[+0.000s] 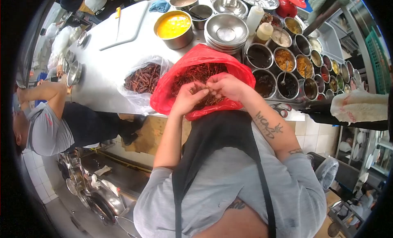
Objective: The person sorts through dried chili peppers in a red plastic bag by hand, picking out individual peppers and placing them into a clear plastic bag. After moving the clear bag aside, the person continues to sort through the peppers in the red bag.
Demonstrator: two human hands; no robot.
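Note:
A red plastic bag [241, 68] lies wide open at the table's front edge, with dark red dried chilies [206, 69] inside. Over its mouth my left hand [190, 98] and my right hand [227, 88] meet, fingers curled and pinched together. A small piece of dried chili seems to be between them, mostly hidden by the fingers and slightly blurred. To the left, touching the red bag, a clear plastic bag [130, 95] holds more whole dried chilies [145, 77].
Behind the bags stand a pot of yellow liquid [178, 42] and stacked metal bowls [226, 31]. Several sauce containers [260, 57] fill the right side. A white cutting board [129, 27] with a yellow-handled knife [118, 19] lies back left. Scissors [281, 110] rest near the right edge. A co-worker [57, 129] stands left.

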